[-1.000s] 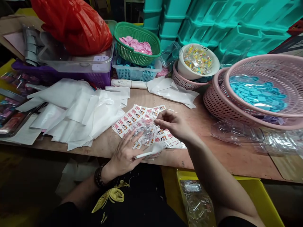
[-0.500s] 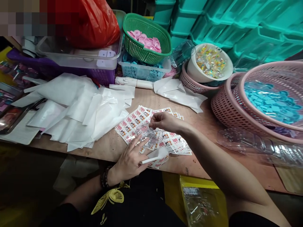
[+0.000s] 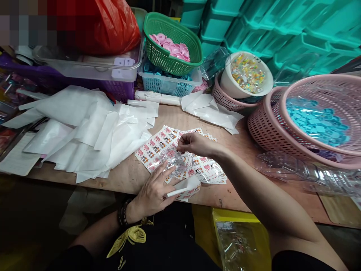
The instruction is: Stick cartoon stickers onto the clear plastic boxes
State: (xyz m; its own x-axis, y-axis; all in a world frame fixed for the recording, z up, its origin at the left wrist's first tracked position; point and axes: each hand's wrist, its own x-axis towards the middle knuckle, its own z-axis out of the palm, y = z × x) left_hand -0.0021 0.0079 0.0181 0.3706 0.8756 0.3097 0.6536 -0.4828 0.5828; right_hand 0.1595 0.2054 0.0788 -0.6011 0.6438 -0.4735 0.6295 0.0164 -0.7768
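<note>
Several sticker sheets (image 3: 152, 150) with small cartoon figures and pink lettering lie fanned out on the table. My left hand (image 3: 153, 192) grips a curled sticker sheet (image 3: 187, 187) at its rolled edge, between thumb and fingers. Its forefingers reach over a clear plastic piece (image 3: 176, 163) that lies on the sheets. At the upper edge of that piece, my right hand (image 3: 191, 145) is closed in a pinch. What its fingertips hold, if anything, is too small to make out.
White backing papers (image 3: 93, 124) are heaped on the left. Behind stand a green basket (image 3: 172, 62) of pink pieces and a white bowl (image 3: 225, 77) of small wrapped items. Pink baskets (image 3: 262, 128) and clear plastic trays (image 3: 293, 173) are at right; a yellow-edged bag (image 3: 239, 241) hangs below.
The view has shifted slightly, so the surroundings sit a little further left. Both hands keep nearly the same pose over the clear plastic piece.
</note>
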